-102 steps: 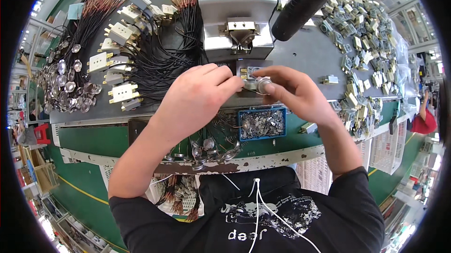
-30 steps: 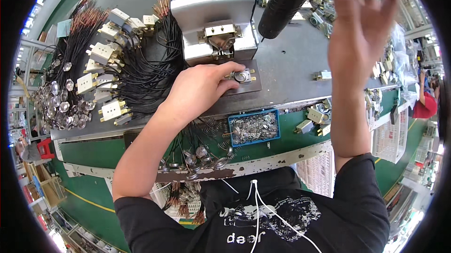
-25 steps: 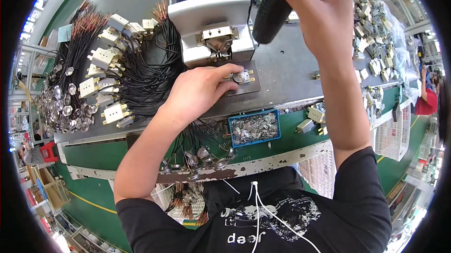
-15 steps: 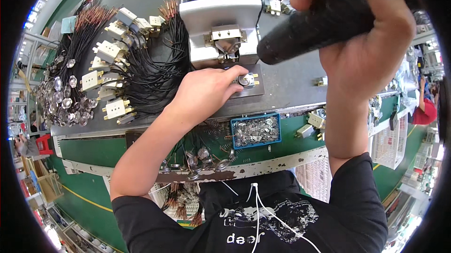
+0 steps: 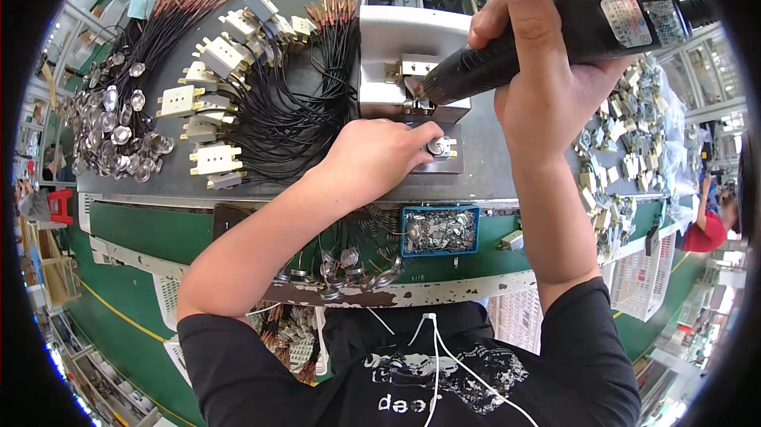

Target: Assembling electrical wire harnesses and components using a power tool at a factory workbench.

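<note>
My left hand (image 5: 372, 159) pinches a small round metal part with brass prongs (image 5: 441, 147) between thumb and fingers, keeping it on a flat metal plate (image 5: 453, 164). My right hand (image 5: 547, 90) is wrapped round a black electric screwdriver (image 5: 507, 58), held slantwise with its nose down to the left. The nose reaches the front opening of a silver-white screw feeder (image 5: 380, 46); whether the tip touches a screw there cannot be made out.
Left of the feeder lie black wires (image 5: 289, 122) ending in cream plug blocks (image 5: 218, 159), then wires with round metal caps (image 5: 119, 135). Near the table's front edge sits a blue tray (image 5: 478, 229) of small metal pieces. More plug parts (image 5: 634, 161) spread at the right.
My right hand has brought the screwdriver left and down to the feeder's front. My left hand keeps the part on the plate. The whole view has shifted a little.
</note>
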`<move>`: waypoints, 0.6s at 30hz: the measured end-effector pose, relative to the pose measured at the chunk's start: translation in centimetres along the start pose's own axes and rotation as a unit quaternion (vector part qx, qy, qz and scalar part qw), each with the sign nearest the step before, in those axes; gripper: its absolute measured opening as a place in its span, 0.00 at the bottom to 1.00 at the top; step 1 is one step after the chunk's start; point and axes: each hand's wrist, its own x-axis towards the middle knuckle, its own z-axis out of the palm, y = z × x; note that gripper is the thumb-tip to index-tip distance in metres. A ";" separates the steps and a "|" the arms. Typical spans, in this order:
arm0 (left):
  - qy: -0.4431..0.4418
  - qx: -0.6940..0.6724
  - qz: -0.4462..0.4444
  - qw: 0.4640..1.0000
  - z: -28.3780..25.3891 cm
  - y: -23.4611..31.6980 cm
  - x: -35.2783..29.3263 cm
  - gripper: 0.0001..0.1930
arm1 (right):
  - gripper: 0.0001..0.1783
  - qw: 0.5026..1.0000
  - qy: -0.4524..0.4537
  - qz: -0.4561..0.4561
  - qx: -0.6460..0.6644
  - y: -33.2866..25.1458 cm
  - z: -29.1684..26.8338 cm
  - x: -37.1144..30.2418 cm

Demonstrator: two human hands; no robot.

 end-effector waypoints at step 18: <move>0.014 0.013 0.015 1.000 0.2 -0.1 0.2 0.17 | 0.21 0.973 -0.085 -0.214 0.018 3.9 -0.3 1.0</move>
